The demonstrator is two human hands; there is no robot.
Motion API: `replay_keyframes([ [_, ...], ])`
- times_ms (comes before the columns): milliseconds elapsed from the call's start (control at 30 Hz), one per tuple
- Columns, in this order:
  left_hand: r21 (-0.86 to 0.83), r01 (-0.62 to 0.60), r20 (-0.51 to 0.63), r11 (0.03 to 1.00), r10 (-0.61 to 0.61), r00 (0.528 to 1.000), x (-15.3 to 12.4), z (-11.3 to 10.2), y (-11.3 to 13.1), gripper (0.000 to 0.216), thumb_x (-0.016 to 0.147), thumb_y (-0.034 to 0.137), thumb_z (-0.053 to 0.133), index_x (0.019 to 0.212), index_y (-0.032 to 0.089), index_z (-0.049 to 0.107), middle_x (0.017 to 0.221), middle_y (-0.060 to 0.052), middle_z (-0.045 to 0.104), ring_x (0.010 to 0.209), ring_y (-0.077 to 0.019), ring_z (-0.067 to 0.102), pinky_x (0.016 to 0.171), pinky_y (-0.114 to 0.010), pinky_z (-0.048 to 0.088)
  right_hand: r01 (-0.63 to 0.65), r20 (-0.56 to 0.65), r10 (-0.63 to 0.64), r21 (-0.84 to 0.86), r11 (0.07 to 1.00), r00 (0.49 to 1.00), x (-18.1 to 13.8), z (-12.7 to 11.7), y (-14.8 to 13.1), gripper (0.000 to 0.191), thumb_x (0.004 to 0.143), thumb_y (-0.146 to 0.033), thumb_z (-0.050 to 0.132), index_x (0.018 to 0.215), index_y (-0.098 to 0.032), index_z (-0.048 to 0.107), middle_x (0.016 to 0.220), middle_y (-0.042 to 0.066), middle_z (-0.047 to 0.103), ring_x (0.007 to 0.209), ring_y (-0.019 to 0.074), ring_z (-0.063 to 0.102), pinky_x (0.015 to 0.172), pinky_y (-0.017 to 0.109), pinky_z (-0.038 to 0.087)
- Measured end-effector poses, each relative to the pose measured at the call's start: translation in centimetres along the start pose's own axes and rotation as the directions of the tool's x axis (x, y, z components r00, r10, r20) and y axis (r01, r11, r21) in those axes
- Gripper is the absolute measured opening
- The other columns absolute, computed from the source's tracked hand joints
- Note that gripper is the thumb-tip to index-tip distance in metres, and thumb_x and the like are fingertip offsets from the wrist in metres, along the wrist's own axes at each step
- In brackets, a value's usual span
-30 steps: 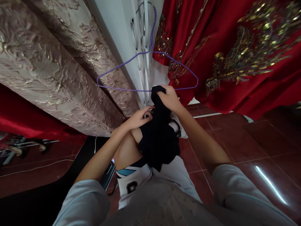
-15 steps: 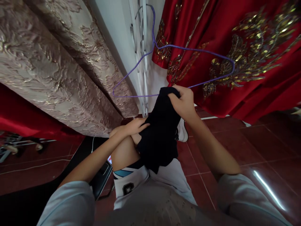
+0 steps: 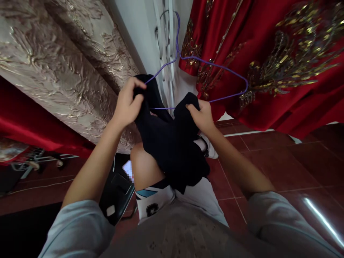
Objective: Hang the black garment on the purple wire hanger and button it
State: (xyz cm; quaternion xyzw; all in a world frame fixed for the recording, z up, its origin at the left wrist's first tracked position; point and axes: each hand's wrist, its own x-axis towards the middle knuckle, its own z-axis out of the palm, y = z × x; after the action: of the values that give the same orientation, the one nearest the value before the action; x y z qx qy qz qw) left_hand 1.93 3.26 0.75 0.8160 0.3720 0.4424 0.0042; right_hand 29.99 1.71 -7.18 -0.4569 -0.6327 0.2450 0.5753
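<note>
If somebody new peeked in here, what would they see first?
Probably the shiny red cloth with gold sequins, hanging at the upper right. Next might come the thin purple hanger at the upper middle, and mostly below it the dark navy cloth held between the left hand and right hand.

This looks like a clothes shop or a garment store room, though the view is too narrow to tell which: a red satin cloth (image 3: pixel 268 111) worked with gold sequins hangs on the right, and a heavy cream brocade (image 3: pixel 67 79) with raised flowers fills the left. Between them a purple hanger (image 3: pixel 177 36) hangs before a white metal lattice (image 3: pixel 170 80), and a white rail (image 3: pixel 247 133) runs low above a red tiled floor (image 3: pixel 260 165).
</note>
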Motion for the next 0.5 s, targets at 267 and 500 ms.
replay_keyframes([
  [267, 0.036, -0.027, 0.052, 0.999, 0.025, 0.998, 3.2, 1.8, -2.3, 0.037, 0.104, 0.057, 0.037, 0.098, 0.027, 0.058, 0.1, -0.007, 0.062, 0.105, -0.0259, 0.056, 0.104, -0.051, 0.045, 0.17, -0.334, -0.202, -0.123, 0.978, 0.921, 0.3, -8.1, -2.1, 0.034, 0.087, -0.028, 0.061, 0.12, -0.024, 0.066, 0.132, 0.011, 0.065, 0.125, 0.0268, 0.061, 0.103, 0.045, 0.052],
  [500, 0.079, 0.039, -0.119, 0.996, -0.029, 0.993, 3.7, 1.8, -2.3, 0.059, 0.103, 0.072, 0.036, 0.091, 0.021, 0.063, 0.102, -0.005, 0.062, 0.11, -0.0229, 0.055, 0.101, -0.045, 0.044, -0.102, -0.096, 0.127, 0.233, 0.967, 0.987, 4.4, -13.1, -1.8, 0.024, 0.084, -0.041, 0.071, 0.077, -0.018, 0.066, 0.076, 0.011, 0.068, 0.071, 0.0203, 0.065, 0.069, 0.038, 0.055],
])
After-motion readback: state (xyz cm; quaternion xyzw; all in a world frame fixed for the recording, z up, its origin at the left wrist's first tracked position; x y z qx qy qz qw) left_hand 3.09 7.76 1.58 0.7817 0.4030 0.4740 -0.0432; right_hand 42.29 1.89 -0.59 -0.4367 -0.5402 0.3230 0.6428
